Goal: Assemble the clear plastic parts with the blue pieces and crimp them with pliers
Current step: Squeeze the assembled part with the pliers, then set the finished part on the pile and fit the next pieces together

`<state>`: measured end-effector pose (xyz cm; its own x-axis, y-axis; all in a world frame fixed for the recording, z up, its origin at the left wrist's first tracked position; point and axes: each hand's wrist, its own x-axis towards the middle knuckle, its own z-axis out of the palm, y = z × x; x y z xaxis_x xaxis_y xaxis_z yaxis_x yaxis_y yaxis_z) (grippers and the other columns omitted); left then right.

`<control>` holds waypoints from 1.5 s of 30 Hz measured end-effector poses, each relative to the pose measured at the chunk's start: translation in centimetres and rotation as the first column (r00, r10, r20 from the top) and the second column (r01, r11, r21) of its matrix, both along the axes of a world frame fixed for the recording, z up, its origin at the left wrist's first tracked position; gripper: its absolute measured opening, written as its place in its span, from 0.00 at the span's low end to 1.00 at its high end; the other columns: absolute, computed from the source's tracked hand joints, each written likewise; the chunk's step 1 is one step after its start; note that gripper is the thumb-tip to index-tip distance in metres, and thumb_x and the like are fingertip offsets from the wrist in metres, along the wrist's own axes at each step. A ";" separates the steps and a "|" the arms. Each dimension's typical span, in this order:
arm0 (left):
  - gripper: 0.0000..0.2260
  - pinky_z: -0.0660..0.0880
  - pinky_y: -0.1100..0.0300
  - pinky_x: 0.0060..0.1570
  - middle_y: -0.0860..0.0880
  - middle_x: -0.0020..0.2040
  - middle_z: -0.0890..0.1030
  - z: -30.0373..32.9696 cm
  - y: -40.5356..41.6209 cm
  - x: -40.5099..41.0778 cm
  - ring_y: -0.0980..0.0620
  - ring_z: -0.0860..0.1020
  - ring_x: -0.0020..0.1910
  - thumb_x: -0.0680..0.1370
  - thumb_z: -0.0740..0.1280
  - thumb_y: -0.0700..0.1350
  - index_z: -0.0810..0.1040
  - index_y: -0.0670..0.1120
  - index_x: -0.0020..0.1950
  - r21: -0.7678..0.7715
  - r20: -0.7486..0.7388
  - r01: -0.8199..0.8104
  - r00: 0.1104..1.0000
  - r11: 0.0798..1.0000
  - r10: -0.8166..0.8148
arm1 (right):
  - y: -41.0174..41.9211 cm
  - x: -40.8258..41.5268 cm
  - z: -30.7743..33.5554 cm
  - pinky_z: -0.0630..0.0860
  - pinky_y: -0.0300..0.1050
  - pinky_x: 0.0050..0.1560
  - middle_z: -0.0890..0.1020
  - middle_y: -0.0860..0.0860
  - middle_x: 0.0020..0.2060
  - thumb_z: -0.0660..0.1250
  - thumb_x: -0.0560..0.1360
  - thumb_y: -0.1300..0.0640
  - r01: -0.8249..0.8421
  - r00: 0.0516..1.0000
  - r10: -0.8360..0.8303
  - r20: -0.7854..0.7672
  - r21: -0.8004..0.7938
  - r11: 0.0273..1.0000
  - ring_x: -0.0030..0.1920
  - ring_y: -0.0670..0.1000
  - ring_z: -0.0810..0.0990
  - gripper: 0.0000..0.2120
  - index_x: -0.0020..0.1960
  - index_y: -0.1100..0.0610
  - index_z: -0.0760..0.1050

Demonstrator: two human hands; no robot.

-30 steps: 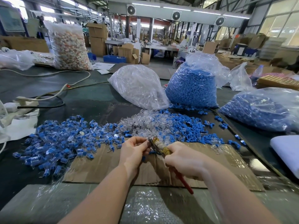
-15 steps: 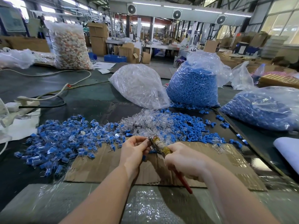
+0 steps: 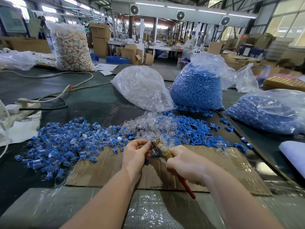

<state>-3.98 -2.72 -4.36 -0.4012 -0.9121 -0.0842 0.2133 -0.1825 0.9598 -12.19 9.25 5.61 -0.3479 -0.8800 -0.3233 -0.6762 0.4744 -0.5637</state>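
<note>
My left hand [image 3: 136, 152] pinches a small clear-and-blue part at its fingertips, mostly hidden by the fingers. My right hand [image 3: 184, 164] grips the pliers [image 3: 163, 150], which have a taped yellow neck and red handles; the jaws meet the part at my left fingertips. Both hands hover over a cardboard sheet [image 3: 102, 169]. Behind them lie a heap of loose clear parts [image 3: 145, 124] and loose blue pieces [image 3: 186, 129]. A wide pile of assembled blue-and-clear parts [image 3: 66, 142] spreads to the left.
A bag of clear parts [image 3: 142, 88] and a bag of blue pieces [image 3: 198, 90] stand behind the heaps. Another blue-filled bag [image 3: 267, 111] lies at right. A power strip with cables [image 3: 24, 104] sits far left. A white pad [image 3: 293, 154] is at the right edge.
Both hands have stayed at the same spot with the pliers on the part; only a slight shift of the view.
</note>
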 end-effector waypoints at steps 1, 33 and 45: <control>0.03 0.68 0.65 0.22 0.50 0.28 0.80 -0.1 -0.1 0.0 0.57 0.74 0.25 0.76 0.66 0.36 0.77 0.43 0.44 -0.002 0.002 0.000 1.000 1.000 0.000 | -0.1 0.0 -0.2 0.60 0.36 0.23 0.68 0.49 0.30 0.56 0.76 0.63 -0.006 1.000 0.006 -0.023 -0.010 1.000 0.26 0.45 0.65 0.13 0.35 0.51 0.61; 0.06 0.69 0.64 0.45 0.46 0.46 0.80 2.0 -4.3 5.3 0.53 0.74 0.43 0.76 0.67 0.37 0.82 0.40 0.50 -0.689 0.439 -0.166 0.678 0.705 0.589 | 0.4 -6.2 -5.3 0.67 0.48 0.57 0.73 0.54 0.54 0.64 0.75 0.53 0.302 0.810 -0.411 -0.420 -0.303 0.904 0.56 0.55 0.68 0.24 0.69 0.54 0.65; 0.07 0.66 0.70 0.43 0.56 0.42 0.74 1.7 -2.2 4.5 0.55 0.72 0.44 0.73 0.70 0.36 0.82 0.44 0.49 -0.795 0.471 0.133 0.750 0.592 0.464 | 0.5 -6.1 -7.5 0.60 0.53 0.68 0.69 0.51 0.65 0.60 0.77 0.42 0.256 0.662 -0.410 -0.627 -0.326 0.910 0.67 0.54 0.64 0.25 0.72 0.48 0.62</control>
